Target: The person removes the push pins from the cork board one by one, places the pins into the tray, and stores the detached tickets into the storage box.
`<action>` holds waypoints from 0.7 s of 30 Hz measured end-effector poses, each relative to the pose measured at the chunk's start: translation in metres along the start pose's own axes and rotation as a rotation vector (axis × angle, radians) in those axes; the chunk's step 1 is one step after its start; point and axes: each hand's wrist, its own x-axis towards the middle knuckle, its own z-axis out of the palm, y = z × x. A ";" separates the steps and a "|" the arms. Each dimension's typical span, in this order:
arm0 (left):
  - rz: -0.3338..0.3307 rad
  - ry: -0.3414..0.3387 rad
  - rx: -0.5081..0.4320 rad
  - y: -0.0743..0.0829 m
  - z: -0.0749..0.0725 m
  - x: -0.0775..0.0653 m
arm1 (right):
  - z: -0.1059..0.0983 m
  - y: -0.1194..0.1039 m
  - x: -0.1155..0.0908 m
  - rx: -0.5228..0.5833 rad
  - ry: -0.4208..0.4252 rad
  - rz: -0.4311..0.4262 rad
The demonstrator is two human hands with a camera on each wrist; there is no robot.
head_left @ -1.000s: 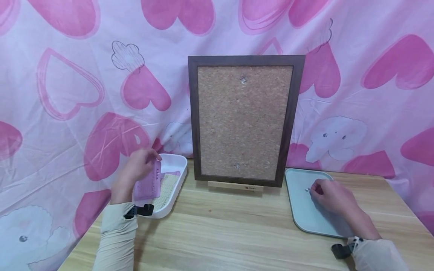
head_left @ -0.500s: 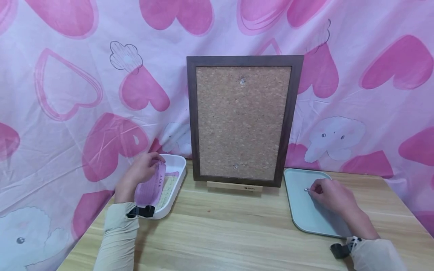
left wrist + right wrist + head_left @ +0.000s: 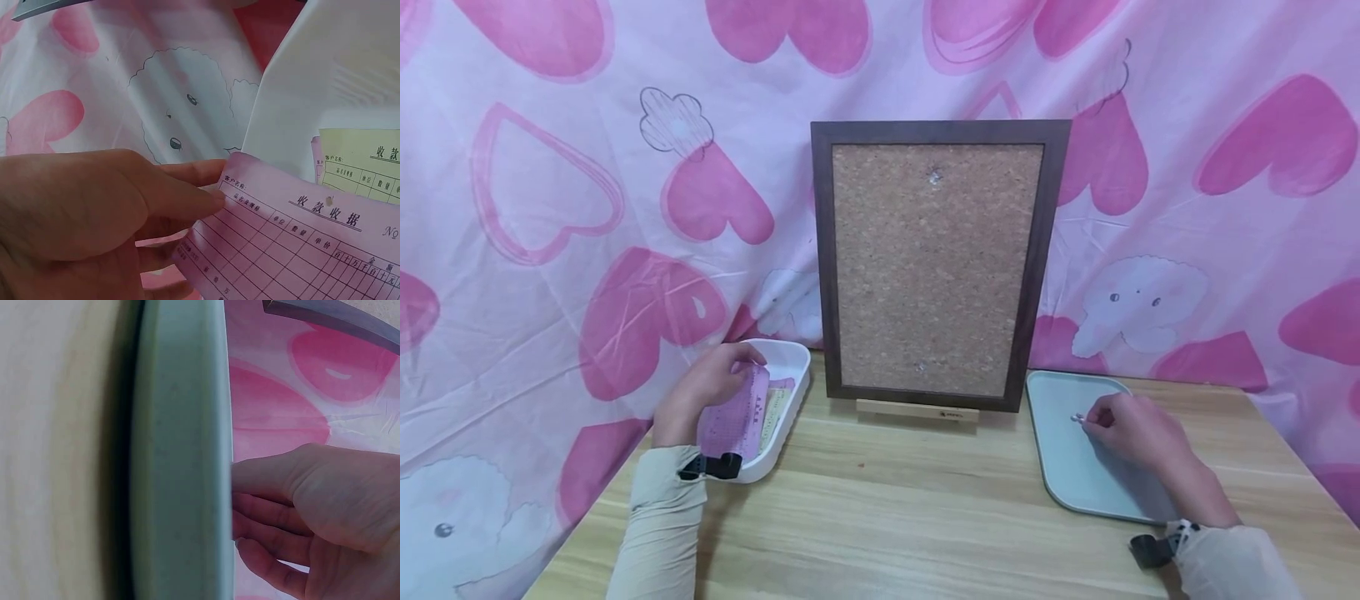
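Note:
My left hand (image 3: 707, 385) is at the white plastic tray (image 3: 793, 425) on the left, pinching the end of a pink printed receipt slip (image 3: 275, 240) between thumb and fingers. Beneath that slip lie a yellow receipt (image 3: 359, 156) and the edge of another pink one. Over the pale green tray (image 3: 1071, 487) on the right, my right hand (image 3: 1138, 433) is bent with thumb and forefinger together at a small clear push pin (image 3: 1077, 417). The right wrist view hides those fingertips behind the tray's rim (image 3: 181, 450).
A dark-framed cork board (image 3: 932, 275) stands upright on a wooden base (image 3: 917, 410) between the trays. Clear pins stick in it near the top (image 3: 934, 177) and bottom (image 3: 921, 367). Behind hangs a pink heart-patterned cloth (image 3: 715, 192). The wooden table (image 3: 880, 517) extends in front.
My left hand has shifted slightly right and the pink slip has swung with it, covering more of the yellow one. The right hand stays over the green tray, fingertips moving slightly at the pin.

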 end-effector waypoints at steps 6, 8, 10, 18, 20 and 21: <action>-0.035 -0.060 -0.091 0.003 0.000 -0.003 | -0.001 -0.006 -0.001 0.009 -0.006 -0.003; -0.024 -0.070 -0.114 0.006 0.000 -0.003 | -0.001 -0.007 -0.001 0.009 -0.007 -0.002; 0.001 -0.057 -0.108 0.009 0.000 -0.002 | -0.001 -0.008 -0.002 0.008 -0.004 0.003; 0.102 0.067 -0.253 0.022 -0.008 0.002 | 0.002 -0.010 0.000 0.013 0.013 0.003; 0.118 0.082 -0.266 0.029 -0.011 0.002 | 0.001 -0.013 0.000 0.019 0.036 -0.003; 0.112 0.087 -0.247 0.033 -0.012 0.001 | 0.000 -0.015 0.000 0.025 0.051 -0.011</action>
